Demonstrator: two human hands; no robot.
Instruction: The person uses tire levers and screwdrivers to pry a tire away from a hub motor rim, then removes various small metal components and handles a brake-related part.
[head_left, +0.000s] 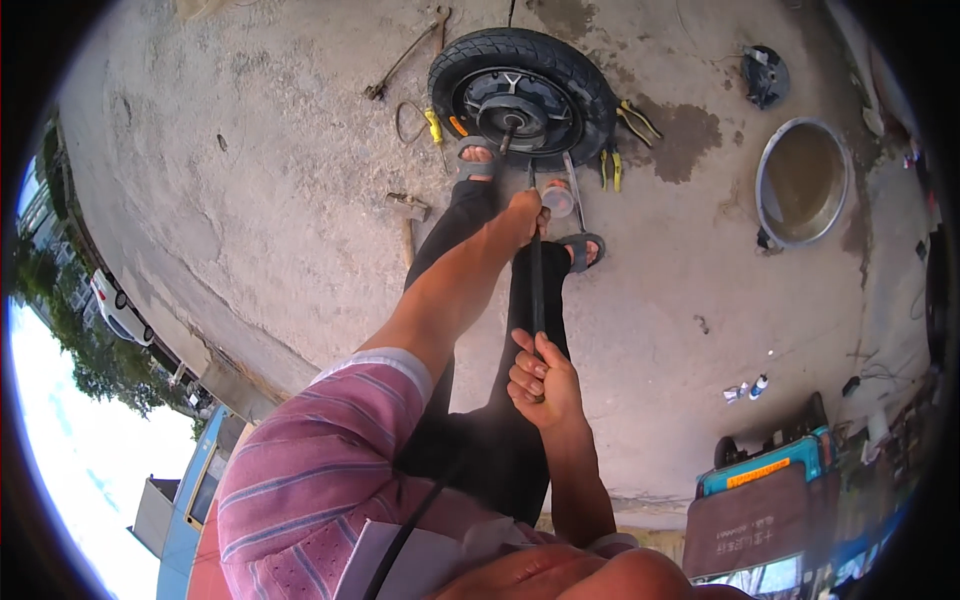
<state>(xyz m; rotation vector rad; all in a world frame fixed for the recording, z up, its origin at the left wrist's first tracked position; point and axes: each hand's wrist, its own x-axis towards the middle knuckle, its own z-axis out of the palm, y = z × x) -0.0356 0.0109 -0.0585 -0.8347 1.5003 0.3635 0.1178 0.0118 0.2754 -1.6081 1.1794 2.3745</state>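
Beyond the shirt, a bar is gripped by right hand and left hand; pressure is probably best applied steadily against the tyre ahead.

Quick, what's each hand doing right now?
Left hand: closed, holding the long dark bar.
Right hand: closed, holding the same bar nearer the body.

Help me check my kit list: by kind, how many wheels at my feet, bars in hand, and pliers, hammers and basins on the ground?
Wheel: 1
Bar: 1
Pliers: 2
Hammer: 1
Basin: 1
Total: 6
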